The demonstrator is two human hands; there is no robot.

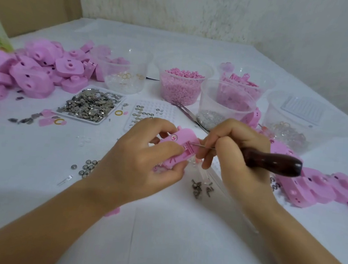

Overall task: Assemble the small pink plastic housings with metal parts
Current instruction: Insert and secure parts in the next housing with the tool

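My left hand [139,156] grips a small pink plastic housing [179,145] just above the table, open side turned up. My right hand [236,150] holds a tool with a dark wooden handle [271,161]; its thin metal tip [199,145] reaches into a slot at the housing's right end. A white tray of flat metal pieces [91,103] lies behind my left hand. Small round metal parts [87,167] are scattered by my left wrist, and small dark metal clips [198,186] lie between my hands.
A heap of pink housings [33,67] fills the left. More housings [322,187] line the right. Clear tubs hold rings [125,75], pink bits [181,84], pink pieces [228,98] and mixed parts [291,125]. Tweezers [189,114] and a white dimpled tray [149,113] lie behind my hands.
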